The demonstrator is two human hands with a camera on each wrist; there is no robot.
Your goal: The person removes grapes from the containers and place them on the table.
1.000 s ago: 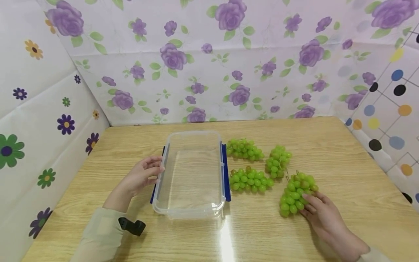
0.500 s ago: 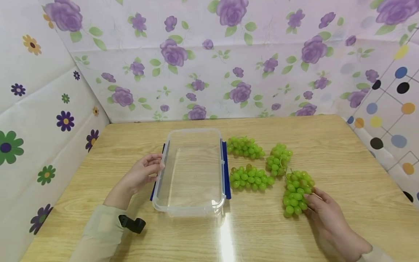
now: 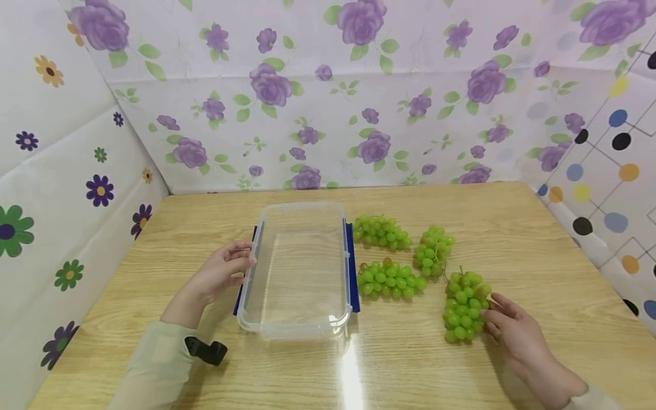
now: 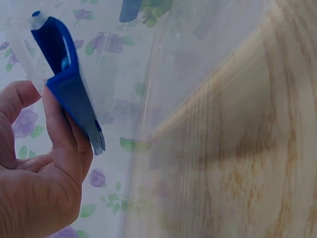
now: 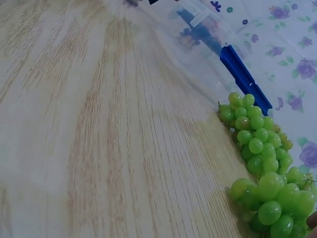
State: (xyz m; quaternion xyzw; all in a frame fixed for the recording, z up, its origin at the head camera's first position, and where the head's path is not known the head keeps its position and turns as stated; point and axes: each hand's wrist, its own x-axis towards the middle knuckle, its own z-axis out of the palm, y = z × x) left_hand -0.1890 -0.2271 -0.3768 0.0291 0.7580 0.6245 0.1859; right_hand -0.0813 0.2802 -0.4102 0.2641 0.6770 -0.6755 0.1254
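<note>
A clear plastic container (image 3: 299, 327) with blue side latches stands left of centre on the table. My left hand (image 3: 217, 276) holds its left side, thumb at the rim. In the left wrist view, the fingers (image 4: 62, 144) lie against the blue latch (image 4: 69, 89). To the right, a bunch of green grapes (image 3: 463, 307) lies at the fingertips of my right hand (image 3: 517, 336). The thumb touches its right edge and the fingers are loosely bent. Only a sliver of that hand shows at the edge of the right wrist view, beside the nearest grapes (image 5: 272, 203).
More green grapes lie between the container and my right hand: one bunch (image 3: 381, 232) at the back, one (image 3: 390, 279) in front of it, and another (image 3: 433, 250) to their right. Floral cloth (image 3: 328, 131) walls the table (image 3: 410, 364) at the back.
The right-hand bunch has turned slightly more upright, and my right hand has drawn a little to the right of it. My left hand and the container stay in place.
</note>
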